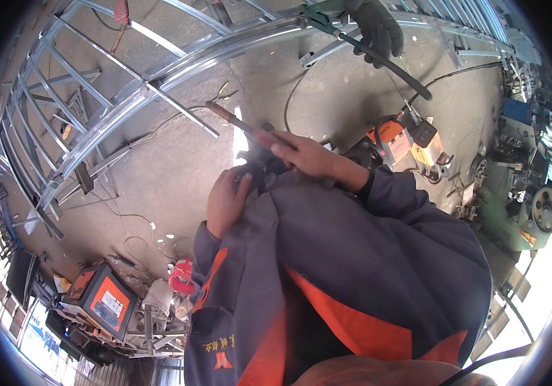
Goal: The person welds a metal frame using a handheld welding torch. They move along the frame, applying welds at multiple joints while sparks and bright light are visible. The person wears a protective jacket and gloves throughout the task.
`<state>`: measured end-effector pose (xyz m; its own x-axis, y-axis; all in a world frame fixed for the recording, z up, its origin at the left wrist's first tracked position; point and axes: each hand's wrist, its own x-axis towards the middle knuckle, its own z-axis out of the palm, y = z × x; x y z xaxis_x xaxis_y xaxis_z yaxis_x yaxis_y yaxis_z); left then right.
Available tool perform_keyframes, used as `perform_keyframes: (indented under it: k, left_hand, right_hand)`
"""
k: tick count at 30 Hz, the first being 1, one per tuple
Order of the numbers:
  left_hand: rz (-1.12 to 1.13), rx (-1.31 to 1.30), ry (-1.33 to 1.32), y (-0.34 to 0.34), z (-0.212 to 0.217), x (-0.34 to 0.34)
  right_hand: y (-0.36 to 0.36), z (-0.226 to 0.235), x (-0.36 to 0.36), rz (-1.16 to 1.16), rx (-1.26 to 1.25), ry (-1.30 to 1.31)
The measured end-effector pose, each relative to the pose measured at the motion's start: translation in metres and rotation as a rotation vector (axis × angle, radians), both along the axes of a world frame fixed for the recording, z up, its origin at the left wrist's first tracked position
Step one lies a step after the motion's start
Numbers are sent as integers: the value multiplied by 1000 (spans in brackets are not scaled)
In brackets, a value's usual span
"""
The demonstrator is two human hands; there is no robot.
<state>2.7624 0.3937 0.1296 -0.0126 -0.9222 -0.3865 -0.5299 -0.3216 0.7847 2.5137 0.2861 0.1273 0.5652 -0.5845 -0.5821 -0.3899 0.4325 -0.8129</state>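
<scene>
My right hand (pixel 305 154) is closed round a slim hand tool (pixel 240 122) with a reddish-brown grip, a metal shaft and a brownish far end pointing up and left. Its exact kind is unclear. Lower and to the left, my left hand (pixel 226 199) has bent fingers against a dark object (pixel 255 168) close to my body; what that is, I cannot make out. At the top right a co-worker's grey-gloved hand (pixel 379 32) is by a green plier-like tool (pixel 320 18) with a long dark handle, which touches the metal frame (pixel 192 61).
The ladder-like metal frame curves across the far side. Cables (pixel 289 96) and scraps lie on the concrete floor (pixel 154 154). An orange machine (pixel 392 141) stands to the right, an orange-and-grey box (pixel 105 302) at lower left with a red roll (pixel 183 276) nearby. Machinery with a wheel (pixel 545 210) is far right.
</scene>
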Motion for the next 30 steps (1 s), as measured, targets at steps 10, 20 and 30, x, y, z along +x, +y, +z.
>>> perform_keyframes:
  k: [10, 20, 30]
  left_hand:
    - [-74, -103, -5, -53, 5, 18]
    - [-216, -232, 47, -95, -15, 61]
    - [-325, -398, -71, -116, -35, 79]
  right_hand:
    - [-25, 12, 18, -72, 121, 75]
    - [-15, 1, 71, -184, 79, 159]
    - [-31, 6, 98, -253, 152, 155]
